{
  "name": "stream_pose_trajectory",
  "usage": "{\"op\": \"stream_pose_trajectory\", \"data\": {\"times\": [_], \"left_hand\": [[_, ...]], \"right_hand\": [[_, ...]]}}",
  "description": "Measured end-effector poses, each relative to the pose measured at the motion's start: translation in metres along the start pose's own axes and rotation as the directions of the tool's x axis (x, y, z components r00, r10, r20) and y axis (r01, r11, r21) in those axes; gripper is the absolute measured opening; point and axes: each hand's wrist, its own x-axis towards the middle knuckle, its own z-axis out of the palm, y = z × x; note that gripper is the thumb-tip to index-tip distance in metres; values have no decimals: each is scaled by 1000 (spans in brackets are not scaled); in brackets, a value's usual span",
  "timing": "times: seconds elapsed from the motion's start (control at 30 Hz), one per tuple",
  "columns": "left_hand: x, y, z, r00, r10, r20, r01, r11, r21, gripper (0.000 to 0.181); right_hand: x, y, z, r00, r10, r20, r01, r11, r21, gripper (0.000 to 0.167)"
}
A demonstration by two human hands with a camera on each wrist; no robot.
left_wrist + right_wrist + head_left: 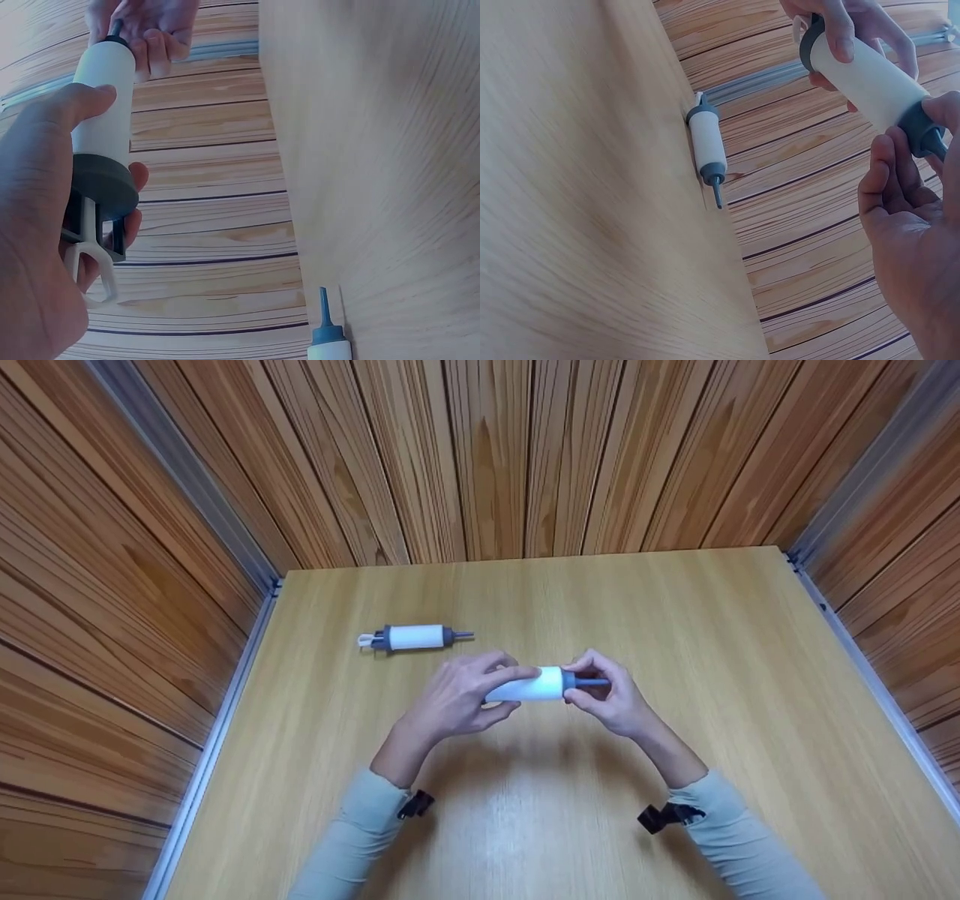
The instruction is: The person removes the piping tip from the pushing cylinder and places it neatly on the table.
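A white tube with dark grey end caps [525, 688] is held above the table between both hands. My left hand [457, 697] grips its barrel near the rear cap; in the left wrist view a white loop handle [109, 274] sticks out behind that cap. My right hand [615, 701] pinches the front cap [915, 129] with thumb and fingers, beside the thin nozzle. A second, similar tube [416, 637] lies on the table beyond my left hand, its nozzle to the right and its white loop to the left.
The wooden table [712, 660] is bounded by wood-plank walls [487, 457] at the back and both sides. Metal rails [217, 735] run along the table's side edges.
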Motion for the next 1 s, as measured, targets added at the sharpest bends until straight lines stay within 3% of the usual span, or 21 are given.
{"op": "stream_pose_trajectory", "data": {"times": [0.27,0.53,0.67,0.9,1.0], "left_hand": [[-2,3,0,999,-20,48,23,998,-52,43],[-2,1,1,990,-79,115,98,981,-169,46],[-1,1,2,994,-61,86,72,988,-135,46],[0,1,4,1000,-15,6,15,1000,12,47],[1,2,4,1000,6,-26,-5,999,53,47]], "right_hand": [[-3,2,3,999,-31,9,31,999,37,28],[-4,-2,-1,996,-75,44,79,993,-87,33],[-4,-3,-3,997,-75,33,78,993,-88,34],[-2,-10,2,997,63,-35,-67,990,-120,39],[0,-12,4,996,79,-47,-83,993,-84,34]]}}
